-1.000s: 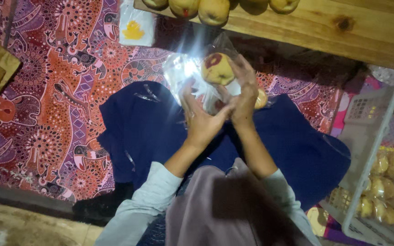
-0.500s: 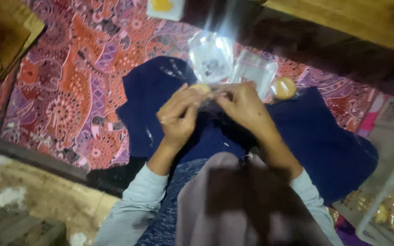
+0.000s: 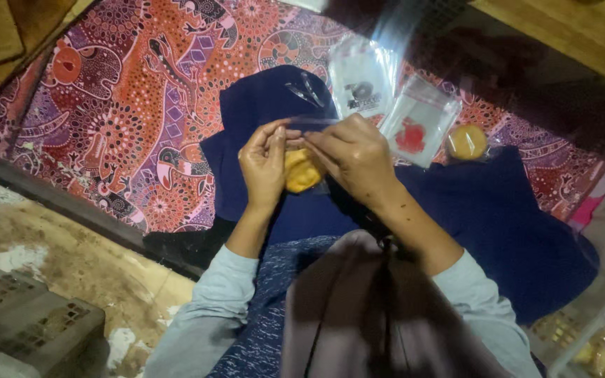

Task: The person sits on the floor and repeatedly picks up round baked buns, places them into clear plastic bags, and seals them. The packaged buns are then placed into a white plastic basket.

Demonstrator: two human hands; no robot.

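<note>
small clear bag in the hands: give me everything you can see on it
The clear plastic bag looks thin and glossy. Something rounded and yellow-orange sits inside, low in the bag. The top edge is pulled into a flat strip between the fingertips of the left hand and the right hand. The bag hangs over dark blue cloth; whether it touches the cloth cannot be told. Whether it is sealed cannot be told either.

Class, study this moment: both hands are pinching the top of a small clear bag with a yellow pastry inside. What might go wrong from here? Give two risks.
1. The left hand and right hand grip only the top edge of the clear bag, so the yellow pastry hangs below; a slip could drop it onto the dark blue cloth.
2. The empty bags lie loose just beyond the hands; a careless movement might knock or crumple them.
</note>
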